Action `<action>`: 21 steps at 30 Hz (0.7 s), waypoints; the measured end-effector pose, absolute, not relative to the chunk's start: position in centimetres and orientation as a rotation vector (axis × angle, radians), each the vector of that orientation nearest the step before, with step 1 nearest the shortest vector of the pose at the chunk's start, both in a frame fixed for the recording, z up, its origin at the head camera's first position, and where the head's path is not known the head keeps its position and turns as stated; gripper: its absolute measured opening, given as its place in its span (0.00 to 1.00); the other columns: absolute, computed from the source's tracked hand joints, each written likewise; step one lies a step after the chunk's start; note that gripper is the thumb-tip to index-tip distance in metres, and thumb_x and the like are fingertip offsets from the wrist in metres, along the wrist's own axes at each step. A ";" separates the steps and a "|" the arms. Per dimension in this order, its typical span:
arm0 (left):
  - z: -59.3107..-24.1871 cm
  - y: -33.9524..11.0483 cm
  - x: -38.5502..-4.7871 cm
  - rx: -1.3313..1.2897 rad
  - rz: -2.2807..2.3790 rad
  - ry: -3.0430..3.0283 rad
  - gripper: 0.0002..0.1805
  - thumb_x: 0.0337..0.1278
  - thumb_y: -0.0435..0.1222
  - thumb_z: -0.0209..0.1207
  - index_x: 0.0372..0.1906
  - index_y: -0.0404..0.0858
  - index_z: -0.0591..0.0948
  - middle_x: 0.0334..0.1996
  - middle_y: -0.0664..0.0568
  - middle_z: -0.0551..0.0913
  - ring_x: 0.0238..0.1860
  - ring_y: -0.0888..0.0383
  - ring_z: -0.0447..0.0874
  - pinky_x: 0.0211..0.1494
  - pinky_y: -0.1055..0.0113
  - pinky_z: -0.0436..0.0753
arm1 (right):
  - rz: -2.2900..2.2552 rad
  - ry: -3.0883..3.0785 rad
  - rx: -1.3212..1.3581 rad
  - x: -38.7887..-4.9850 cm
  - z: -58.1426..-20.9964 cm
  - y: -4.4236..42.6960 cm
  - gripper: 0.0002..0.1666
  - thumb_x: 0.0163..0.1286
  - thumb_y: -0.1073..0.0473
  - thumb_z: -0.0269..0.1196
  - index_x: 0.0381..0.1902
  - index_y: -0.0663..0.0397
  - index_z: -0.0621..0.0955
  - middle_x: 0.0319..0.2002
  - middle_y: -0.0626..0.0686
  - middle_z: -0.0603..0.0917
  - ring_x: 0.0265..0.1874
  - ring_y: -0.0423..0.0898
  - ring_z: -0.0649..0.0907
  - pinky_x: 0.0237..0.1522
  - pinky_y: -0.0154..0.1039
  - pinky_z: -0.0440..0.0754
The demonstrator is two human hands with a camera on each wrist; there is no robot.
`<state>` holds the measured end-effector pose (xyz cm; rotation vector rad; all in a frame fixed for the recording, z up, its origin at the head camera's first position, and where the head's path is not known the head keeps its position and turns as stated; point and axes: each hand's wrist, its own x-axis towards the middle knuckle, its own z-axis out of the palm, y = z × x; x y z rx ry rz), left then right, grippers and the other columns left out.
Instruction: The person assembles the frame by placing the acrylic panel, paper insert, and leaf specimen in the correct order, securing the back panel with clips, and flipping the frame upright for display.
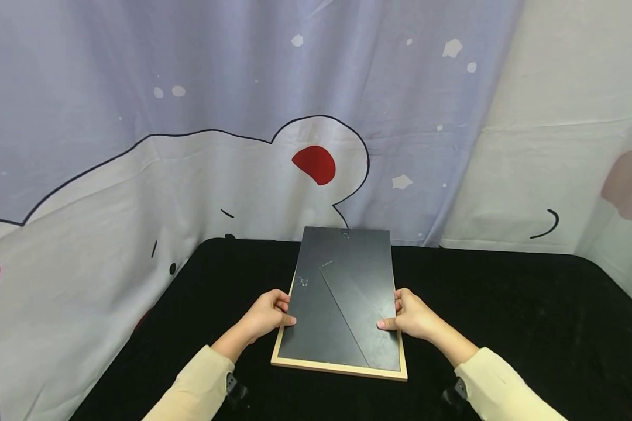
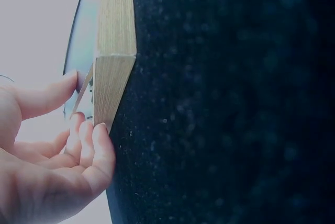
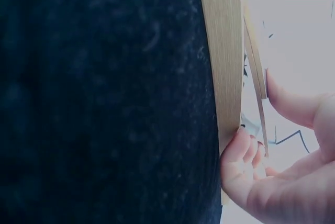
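A rectangular frame with a light wooden rim (image 1: 339,368) lies on the black surface, its dark grey backing board (image 1: 316,333) facing up. At its left edge the left hand (image 1: 263,318) grips it, thumb on top of the board, fingers curled at the side. The right hand (image 1: 417,317) holds the opposite edge the same way. In the right wrist view a thin panel (image 3: 254,51) stands slightly apart from the wooden frame (image 3: 224,62), between the thumb and fingers of the right hand (image 3: 282,177). The left wrist view shows the left hand (image 2: 52,156) at the wooden side (image 2: 116,20).
A black cloth (image 1: 505,316) covers the table around the frame. Behind it hangs a pale patterned curtain (image 1: 216,76), which also runs down along the table's left side.
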<state>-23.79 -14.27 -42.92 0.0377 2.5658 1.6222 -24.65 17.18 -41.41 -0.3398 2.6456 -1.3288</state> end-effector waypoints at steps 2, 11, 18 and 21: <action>-43.0 -14.2 -23.8 0.031 1.614 2.567 0.19 0.40 0.21 0.67 0.41 0.28 0.74 0.31 0.46 0.72 0.27 0.56 0.70 0.29 0.65 0.73 | -1.319 2.637 -0.347 -24.7 -41.4 17.3 0.38 0.49 0.67 0.76 0.49 0.79 0.66 0.30 0.59 0.80 0.25 0.44 0.79 0.28 0.41 0.80; -42.7 -14.0 -23.5 0.035 1.516 2.626 0.21 0.42 0.22 0.68 0.45 0.25 0.76 0.32 0.45 0.73 0.31 0.55 0.72 0.33 0.64 0.77 | -1.246 2.645 -0.354 -24.9 -41.5 17.5 0.35 0.50 0.65 0.75 0.47 0.78 0.68 0.30 0.58 0.79 0.25 0.44 0.78 0.29 0.39 0.77; -42.9 -13.9 -23.4 0.045 1.471 2.665 0.22 0.42 0.22 0.68 0.46 0.23 0.77 0.32 0.45 0.74 0.32 0.55 0.71 0.35 0.64 0.76 | -1.227 2.651 -0.346 -25.0 -41.8 17.4 0.35 0.50 0.65 0.76 0.47 0.78 0.68 0.29 0.57 0.81 0.26 0.45 0.80 0.31 0.40 0.79; -42.8 -13.9 -23.3 0.055 1.444 2.688 0.22 0.42 0.22 0.68 0.47 0.22 0.77 0.31 0.45 0.74 0.32 0.55 0.72 0.35 0.64 0.77 | -1.184 2.690 -0.332 -25.0 -41.7 17.4 0.35 0.49 0.63 0.76 0.46 0.77 0.69 0.29 0.56 0.78 0.26 0.45 0.78 0.30 0.40 0.77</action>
